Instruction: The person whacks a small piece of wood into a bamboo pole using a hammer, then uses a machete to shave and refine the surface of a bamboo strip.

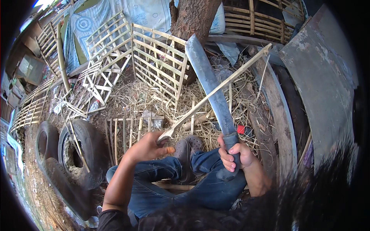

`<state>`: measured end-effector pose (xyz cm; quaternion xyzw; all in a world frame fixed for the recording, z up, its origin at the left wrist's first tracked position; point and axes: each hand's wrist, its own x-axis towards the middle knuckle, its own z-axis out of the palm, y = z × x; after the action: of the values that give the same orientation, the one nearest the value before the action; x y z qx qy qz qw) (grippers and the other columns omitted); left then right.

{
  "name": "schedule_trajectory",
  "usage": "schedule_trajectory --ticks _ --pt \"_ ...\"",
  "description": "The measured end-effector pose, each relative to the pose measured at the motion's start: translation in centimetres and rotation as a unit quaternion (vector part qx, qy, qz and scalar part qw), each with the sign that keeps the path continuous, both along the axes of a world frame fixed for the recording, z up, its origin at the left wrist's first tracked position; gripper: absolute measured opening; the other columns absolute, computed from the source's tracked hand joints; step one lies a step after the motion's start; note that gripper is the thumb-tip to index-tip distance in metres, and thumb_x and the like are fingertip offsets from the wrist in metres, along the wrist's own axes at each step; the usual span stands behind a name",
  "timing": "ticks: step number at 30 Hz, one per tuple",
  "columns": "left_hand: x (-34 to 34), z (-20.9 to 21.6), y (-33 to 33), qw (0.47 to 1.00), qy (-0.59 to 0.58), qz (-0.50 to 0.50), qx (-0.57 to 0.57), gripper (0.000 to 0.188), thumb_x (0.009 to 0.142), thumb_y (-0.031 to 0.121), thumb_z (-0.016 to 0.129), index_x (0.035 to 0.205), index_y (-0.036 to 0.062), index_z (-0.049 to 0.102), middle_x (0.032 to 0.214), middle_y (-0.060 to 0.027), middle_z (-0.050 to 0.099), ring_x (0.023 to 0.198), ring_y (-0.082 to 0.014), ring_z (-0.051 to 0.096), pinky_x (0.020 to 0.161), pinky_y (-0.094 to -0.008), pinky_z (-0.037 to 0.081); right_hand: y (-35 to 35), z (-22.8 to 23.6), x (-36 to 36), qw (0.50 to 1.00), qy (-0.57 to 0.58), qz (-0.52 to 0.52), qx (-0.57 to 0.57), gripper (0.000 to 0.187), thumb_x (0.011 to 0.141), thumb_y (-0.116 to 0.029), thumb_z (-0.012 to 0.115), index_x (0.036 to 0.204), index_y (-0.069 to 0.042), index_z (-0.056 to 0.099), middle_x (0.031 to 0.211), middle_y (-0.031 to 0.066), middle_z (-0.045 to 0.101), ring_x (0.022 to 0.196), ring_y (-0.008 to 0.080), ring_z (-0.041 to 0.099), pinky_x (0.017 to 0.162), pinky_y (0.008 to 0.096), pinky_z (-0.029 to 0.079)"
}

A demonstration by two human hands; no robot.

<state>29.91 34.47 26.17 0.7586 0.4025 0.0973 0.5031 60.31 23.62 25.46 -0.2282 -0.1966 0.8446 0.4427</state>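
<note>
My right hand is wrapped round the dark handle of a machete. Its broad grey blade points up and away, tilted to the left. In my left hand is the near end of a long split bamboo strip, closed between thumb and fingers. The strip slants up to the right and crosses the blade at about its middle; whether the two touch I cannot tell. Something orange is round a finger of the left hand. Below both hands are my bent legs in blue jeans and grey clogs.
Woven bamboo lattice panels stand ahead by a tree trunk. Bamboo shavings litter the ground. Old tyres lie at the left. Long planks and a grey sheet are at the right. A small red object lies near the machete.
</note>
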Motion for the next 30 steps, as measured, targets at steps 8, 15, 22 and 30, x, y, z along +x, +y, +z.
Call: schedule_trajectory --ticks 8,15,22,30 --pt "1.5 0.5 -0.1 0.999 0.010 -0.037 0.007 0.044 0.076 0.029 0.079 0.095 -0.0033 0.055 0.069 -0.0049 0.050 0.061 -0.0124 0.042 0.055 -0.0294 0.041 0.0 0.2 -1.2 0.884 -0.364 -0.266 0.121 0.025 0.087 -0.008 0.058 0.106 0.001 0.046 0.069 0.0060 0.053 0.049 0.0104 0.052 0.040 0.0254 0.044" --pt "1.9 0.6 -0.1 0.998 0.020 -0.017 0.049 0.044 0.074 0.024 0.079 0.097 -0.0047 0.056 0.066 -0.0110 0.052 0.058 -0.0180 0.045 0.056 -0.0338 0.043 -0.6 0.7 -0.5 0.975 -0.177 -0.135 0.013 0.024 0.092 -0.023 0.059 0.096 -0.002 0.050 0.061 0.0047 0.051 0.041 0.0109 0.049 0.036 0.0267 0.042" --pt "2.1 1.0 0.0 0.997 0.031 -0.009 0.076 0.042 0.075 0.022 0.080 0.096 -0.0056 0.057 0.067 -0.0016 0.048 0.062 -0.0098 0.040 0.053 -0.0283 0.038 -0.2 0.3 -1.3 0.887 -0.411 -0.202 0.063 0.019 0.089 -0.016 0.060 0.094 -0.001 0.051 0.059 0.0025 0.051 0.042 0.0088 0.049 0.037 0.0253 0.042" --pt "2.1 0.1 0.5 0.998 -0.026 -0.001 0.062 0.039 0.075 0.024 0.078 0.087 -0.0049 0.054 0.063 -0.0140 0.051 0.057 -0.0209 0.047 0.057 -0.0370 0.042 -0.1 1.1 -1.4 0.946 -0.308 -0.093 0.027 0.020 0.087 -0.015 0.062 0.095 -0.001 0.049 0.060 0.0015 0.051 0.043 0.0079 0.049 0.037 0.0248 0.042"
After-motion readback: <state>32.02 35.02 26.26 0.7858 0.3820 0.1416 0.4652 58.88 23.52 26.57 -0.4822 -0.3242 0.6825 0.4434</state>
